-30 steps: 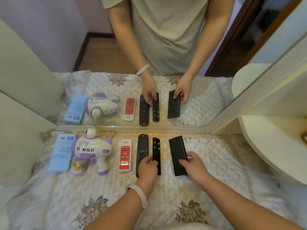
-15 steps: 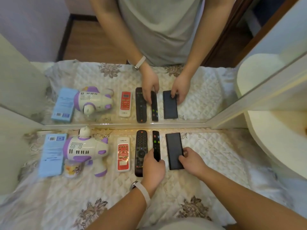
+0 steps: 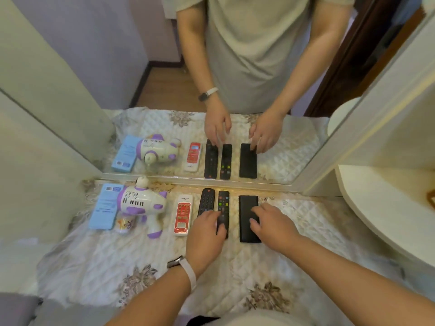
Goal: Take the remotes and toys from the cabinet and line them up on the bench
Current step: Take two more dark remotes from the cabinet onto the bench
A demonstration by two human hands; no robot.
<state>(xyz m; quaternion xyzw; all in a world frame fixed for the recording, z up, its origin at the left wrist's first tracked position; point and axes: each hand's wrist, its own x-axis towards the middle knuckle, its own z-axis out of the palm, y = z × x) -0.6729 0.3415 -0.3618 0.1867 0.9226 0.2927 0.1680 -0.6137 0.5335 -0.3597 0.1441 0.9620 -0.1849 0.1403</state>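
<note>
Several items lie in a row on the quilted bench (image 3: 113, 257), just in front of a mirror. From left: a blue box (image 3: 104, 208), a white and purple toy gun (image 3: 141, 203) with a small printed cup (image 3: 124, 225) under it, a red and white remote (image 3: 183, 215), a black remote (image 3: 207, 200), a slim black remote with coloured buttons (image 3: 223, 200) and a flat black slab-shaped remote (image 3: 246, 205). My left hand (image 3: 207, 236) rests flat over the near ends of the two black remotes, fingers spread. My right hand (image 3: 273, 227) lies with fingertips on the flat black remote.
The mirror (image 3: 270, 67) behind the row shows the person's torso and the same items doubled. A cream wall panel (image 3: 35, 184) closes the left side. A white rounded shelf (image 3: 388, 208) juts in at the right.
The flat black remote went from tilted to straight, parallel with the others. Both hands loosened from gripping the edges to lying on top. The camera moved closer.
</note>
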